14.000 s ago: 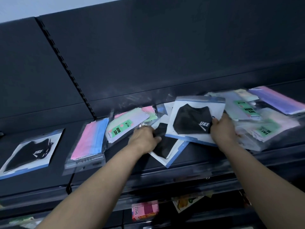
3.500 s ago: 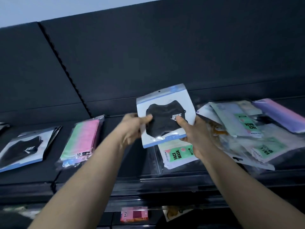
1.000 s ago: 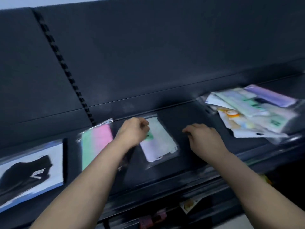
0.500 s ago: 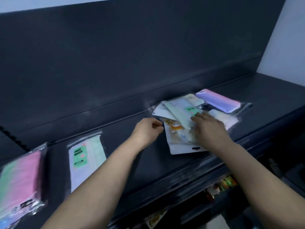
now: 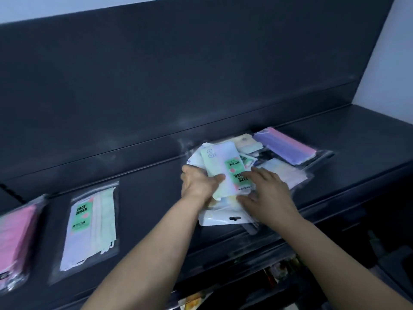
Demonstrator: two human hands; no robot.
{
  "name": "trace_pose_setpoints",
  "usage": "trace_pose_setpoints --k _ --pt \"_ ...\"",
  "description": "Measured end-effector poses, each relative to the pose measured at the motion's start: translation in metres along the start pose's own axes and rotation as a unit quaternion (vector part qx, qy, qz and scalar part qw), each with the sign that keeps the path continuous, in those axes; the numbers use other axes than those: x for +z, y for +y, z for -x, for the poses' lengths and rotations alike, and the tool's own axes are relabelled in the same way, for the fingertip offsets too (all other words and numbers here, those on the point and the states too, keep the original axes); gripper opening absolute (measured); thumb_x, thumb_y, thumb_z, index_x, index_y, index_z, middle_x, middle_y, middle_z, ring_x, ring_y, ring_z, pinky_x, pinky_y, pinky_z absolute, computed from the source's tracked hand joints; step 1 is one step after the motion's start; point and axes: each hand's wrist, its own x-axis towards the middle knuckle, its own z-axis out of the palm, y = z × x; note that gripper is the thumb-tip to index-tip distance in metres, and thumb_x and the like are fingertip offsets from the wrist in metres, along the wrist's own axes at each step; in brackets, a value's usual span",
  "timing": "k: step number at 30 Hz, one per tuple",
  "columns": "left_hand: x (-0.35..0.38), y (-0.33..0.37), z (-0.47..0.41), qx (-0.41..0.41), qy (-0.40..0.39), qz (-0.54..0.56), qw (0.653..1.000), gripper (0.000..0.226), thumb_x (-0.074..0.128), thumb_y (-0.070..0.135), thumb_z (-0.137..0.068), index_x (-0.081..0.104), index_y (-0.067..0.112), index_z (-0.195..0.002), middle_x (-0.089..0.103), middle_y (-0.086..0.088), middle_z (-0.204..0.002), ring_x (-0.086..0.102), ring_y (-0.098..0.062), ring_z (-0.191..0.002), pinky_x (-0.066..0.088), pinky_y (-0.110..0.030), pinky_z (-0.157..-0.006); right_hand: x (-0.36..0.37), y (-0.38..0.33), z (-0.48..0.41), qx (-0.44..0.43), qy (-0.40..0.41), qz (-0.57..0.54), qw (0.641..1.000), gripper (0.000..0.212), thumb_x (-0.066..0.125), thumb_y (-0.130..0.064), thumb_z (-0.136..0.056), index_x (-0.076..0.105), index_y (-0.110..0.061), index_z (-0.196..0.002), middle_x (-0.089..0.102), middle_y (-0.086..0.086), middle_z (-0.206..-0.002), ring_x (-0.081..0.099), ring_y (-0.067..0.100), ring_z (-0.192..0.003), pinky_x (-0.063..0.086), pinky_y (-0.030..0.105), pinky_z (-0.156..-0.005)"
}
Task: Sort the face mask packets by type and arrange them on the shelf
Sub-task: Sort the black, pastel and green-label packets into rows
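A mixed pile of face mask packets [image 5: 277, 173] lies right of centre on the dark shelf [image 5: 156, 198]. My left hand [image 5: 199, 183] grips the lower left edge of a pastel packet with a green FACE MASK label [image 5: 225, 166] on top of the pile. My right hand [image 5: 268, 193] rests with spread fingers on the packet's right side and on the pile. A purple-pink packet [image 5: 286, 147] sits at the pile's far right. A matching green-label packet [image 5: 89, 224] lies alone to the left. A pink packet [image 5: 15, 233] sits at the left edge.
The shelf's dark back panel [image 5: 178, 74] rises right behind the pile. A white packet with a hang hole [image 5: 223, 219] sticks out at the pile's front, close to the shelf's front lip [image 5: 245, 245]. Coloured goods show on a lower shelf [image 5: 279, 269].
Both hands have closed in on the pile. My left hand has taken hold of the green-label packet, which is now lifted on top. The view has shifted slightly right.
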Motion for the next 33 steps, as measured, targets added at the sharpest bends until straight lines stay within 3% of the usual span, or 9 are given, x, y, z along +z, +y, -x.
trace_pose_setpoints --k 2,5,11,15,18,23,25,29,33 --pt "-0.001 -0.009 -0.003 -0.015 -0.053 0.098 0.994 0.044 0.085 0.022 -0.072 0.055 0.004 -0.100 0.069 -0.011 -0.100 0.071 -0.028 -0.078 0.060 -0.051 -0.070 -0.001 -0.001 -0.004 -0.003 -0.043 -0.012 0.999 0.066 0.065 -0.049 -0.081 0.045 -0.025 -0.138 0.052 -0.001 -0.138 0.050 0.022 -0.122 0.041 0.036 -0.100" --pt "-0.019 -0.022 -0.011 0.021 0.013 0.119 0.993 0.016 0.079 0.018 -0.078 0.063 0.015 -0.078 0.074 -0.008 -0.089 0.070 -0.024 -0.074 0.060 -0.044 -0.077 -0.004 -0.008 -0.007 -0.019 -0.057 -0.021 0.998 0.061 0.061 -0.044 -0.087 0.041 -0.026 -0.141 0.053 -0.003 -0.137 0.053 0.023 -0.119 0.038 0.036 -0.102" --pt "-0.081 -0.047 -0.015 0.046 0.042 0.234 0.970 0.014 0.068 0.009 -0.088 0.054 0.013 -0.086 0.070 -0.017 -0.096 0.066 -0.028 -0.071 0.059 -0.043 -0.062 0.005 -0.028 -0.017 -0.034 -0.017 -0.103 0.994 0.041 0.050 -0.015 -0.094 0.048 -0.023 -0.135 0.058 0.001 -0.132 0.056 0.021 -0.116 0.046 0.032 -0.093" --pt "-0.124 -0.066 -0.008 0.058 0.083 0.204 0.974 0.010 0.064 0.009 -0.091 0.055 0.011 -0.094 0.068 -0.010 -0.089 0.061 -0.018 -0.057 0.046 -0.025 -0.048 0.015 -0.054 -0.030 -0.054 -0.040 -0.081 0.994 0.039 0.046 -0.019 -0.094 0.048 -0.028 -0.132 0.059 -0.001 -0.126 0.055 0.022 -0.114 0.046 0.032 -0.087" --pt "-0.165 -0.089 -0.013 0.047 0.173 0.149 0.973 0.022 0.063 0.012 -0.088 0.057 0.008 -0.108 0.068 -0.011 -0.102 0.066 -0.025 -0.080 0.057 -0.038 -0.064 0.024 -0.068 -0.036 -0.071 -0.048 0.002 0.996 0.042 0.049 -0.023 -0.092 0.048 -0.026 -0.134 0.057 -0.001 -0.129 0.052 0.022 -0.118 0.042 0.034 -0.094" --pt "-0.209 -0.116 -0.008 0.022 0.178 0.169 0.969 0.038 0.061 0.005 -0.089 0.052 0.005 -0.126 0.064 -0.013 -0.113 0.062 -0.025 -0.081 0.046 -0.020 -0.038 0.046 -0.097 -0.040 -0.082 -0.079 0.026 0.993 0.046 0.052 -0.029 -0.092 0.044 -0.023 -0.138 0.046 0.001 -0.140 0.041 0.022 -0.131 0.033 0.036 -0.105" --pt "-0.223 -0.121 0.000 0.033 0.142 0.180 0.973 0.039 0.062 0.002 -0.090 0.053 0.009 -0.128 0.066 -0.011 -0.109 0.063 -0.024 -0.079 0.049 -0.021 -0.042 0.053 -0.116 -0.038 -0.131 -0.058 -0.016 0.989 0.049 0.053 -0.025 -0.092 0.041 -0.023 -0.140 0.040 0.002 -0.147 0.032 0.019 -0.139 0.028 0.036 -0.112" --pt "-0.251 -0.124 0.011 0.091 -0.084 0.064 0.990 0.042 0.071 -0.002 -0.082 0.065 0.021 -0.117 0.070 -0.018 -0.088 0.059 -0.023 -0.076 0.044 -0.033 -0.071 0.052 -0.161 -0.038 -0.229 -0.048 -0.077 0.969 0.061 0.056 -0.027 -0.093 0.028 -0.021 -0.147 0.021 -0.001 -0.157 0.008 0.014 -0.148 0.017 0.041 -0.118" --pt "-0.258 -0.113 0.016 0.123 -0.191 -0.137 0.964 0.038 0.084 0.008 -0.070 0.073 0.020 -0.104 0.061 0.012 -0.058 0.054 -0.002 -0.056 0.045 -0.017 -0.064 0.051 -0.195 -0.040 -0.299 -0.141 -0.022 0.943 0.071 0.056 -0.048 -0.089 0.022 -0.028 -0.149 0.020 -0.007 -0.157 0.004 0.011 -0.147 0.005 0.047 -0.119"
